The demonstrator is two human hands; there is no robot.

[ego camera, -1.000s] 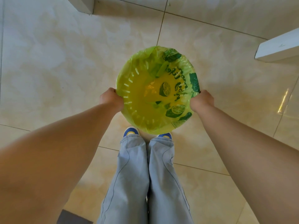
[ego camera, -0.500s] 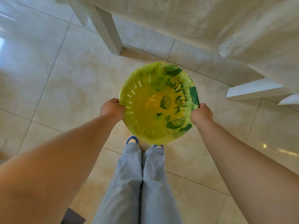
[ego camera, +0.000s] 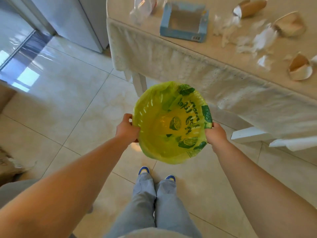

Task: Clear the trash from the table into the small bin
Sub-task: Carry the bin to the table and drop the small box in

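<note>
I hold a small bin (ego camera: 154, 145) lined with a yellow-green lime-print bag, above the floor in front of my legs. My left hand (ego camera: 126, 128) grips its left rim and my right hand (ego camera: 215, 134) grips its right rim. The bin looks empty inside. Up and to the right, the table (ego camera: 197, 66) with a pale cloth carries trash: an open blue carton (ego camera: 184, 23), a clear plastic wrapper (ego camera: 142, 9), crumpled white paper and plastic scraps (ego camera: 248, 38), and torn brown paper cups (ego camera: 289, 26) (ego camera: 300, 67) (ego camera: 250, 6).
White table legs and crossbars (ego camera: 248, 134) stand right of the bin. A white appliance or cabinet (ego camera: 72, 21) stands at the far left beyond the table corner. Pale floor tiles spread left and below. Something brownish (ego camera: 10, 165) lies at the left edge.
The view has lifted from the floor up to the table; the tabletop and its trash have come into sight. Both hands kept hold of the bin, which now sits near the table's edge.
</note>
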